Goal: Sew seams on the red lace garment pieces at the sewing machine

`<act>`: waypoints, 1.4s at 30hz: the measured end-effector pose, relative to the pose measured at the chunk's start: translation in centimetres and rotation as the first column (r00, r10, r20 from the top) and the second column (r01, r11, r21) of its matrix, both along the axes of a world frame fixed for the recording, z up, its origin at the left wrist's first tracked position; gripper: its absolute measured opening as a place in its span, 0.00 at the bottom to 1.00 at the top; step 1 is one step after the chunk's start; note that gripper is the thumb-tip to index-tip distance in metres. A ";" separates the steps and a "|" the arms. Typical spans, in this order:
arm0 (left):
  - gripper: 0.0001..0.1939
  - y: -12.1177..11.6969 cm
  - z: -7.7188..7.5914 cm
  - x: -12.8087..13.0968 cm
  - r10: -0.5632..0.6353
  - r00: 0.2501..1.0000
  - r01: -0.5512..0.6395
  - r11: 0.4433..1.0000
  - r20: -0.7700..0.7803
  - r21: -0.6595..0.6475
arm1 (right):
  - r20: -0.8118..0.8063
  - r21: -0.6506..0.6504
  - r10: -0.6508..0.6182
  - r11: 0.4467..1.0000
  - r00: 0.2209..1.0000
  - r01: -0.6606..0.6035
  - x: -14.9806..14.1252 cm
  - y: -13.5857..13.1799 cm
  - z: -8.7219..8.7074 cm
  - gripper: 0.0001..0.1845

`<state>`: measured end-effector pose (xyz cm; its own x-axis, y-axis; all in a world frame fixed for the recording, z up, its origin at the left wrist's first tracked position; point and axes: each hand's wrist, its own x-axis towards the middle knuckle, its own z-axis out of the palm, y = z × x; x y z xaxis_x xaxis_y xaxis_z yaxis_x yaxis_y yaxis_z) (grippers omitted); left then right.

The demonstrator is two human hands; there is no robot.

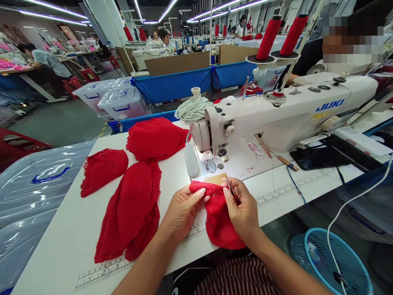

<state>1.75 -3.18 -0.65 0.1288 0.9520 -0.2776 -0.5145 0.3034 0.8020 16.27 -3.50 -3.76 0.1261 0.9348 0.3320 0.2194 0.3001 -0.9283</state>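
Note:
A red lace-edged fabric piece [222,223] is held up in front of the sewing machine [245,119], its lower part hanging over the table's front edge. My left hand [186,209] pinches the left end of its lace edge between thumb and fingers. My right hand [244,209] is closed at the right end of that edge, with a small pair of thread snips [232,189] in the same grip; the palm hides most of the tool. Just behind the lace, a tan patch [216,179] shows near the needle plate [208,167].
Red fabric piles [132,209] lie on the white table [61,246] at left. A phone [321,157] and a wooden-handled tool [287,162] lie at right. Clear lidded bins [46,180] stand left; a blue basket [334,262] stands below right. A person sits behind the machine.

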 end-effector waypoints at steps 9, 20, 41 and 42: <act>0.05 -0.1 -0.3 -0.2 -0.044 0.999 0.044 0.998 -0.001 0.043 | 0.035 0.072 -0.036 0.997 0.999 0.033 0.2 0.1 0.2 0.07; 0.11 -0.5 -0.5 0.1 -0.061 0.981 0.094 0.981 -0.186 0.170 | 0.217 0.244 -0.071 0.970 0.974 0.016 -1.3 -0.1 1.0 0.01; 0.13 -0.6 -0.2 0.0 -0.061 0.993 0.068 0.996 -0.102 0.063 | 0.533 0.313 -0.061 0.941 0.844 -0.130 1.4 0.1 0.3 0.15; 0.13 -0.6 -0.2 0.0 -0.059 0.993 0.066 0.996 -0.101 0.062 | 0.558 0.374 -0.117 0.919 0.821 -0.123 1.4 0.2 0.1 0.15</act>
<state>1.77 -3.82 -0.83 0.1637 0.9595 -0.2293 -0.4129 0.2777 0.8674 17.72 -3.31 -3.65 -0.1966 0.7198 0.6658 0.6602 0.5992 -0.4529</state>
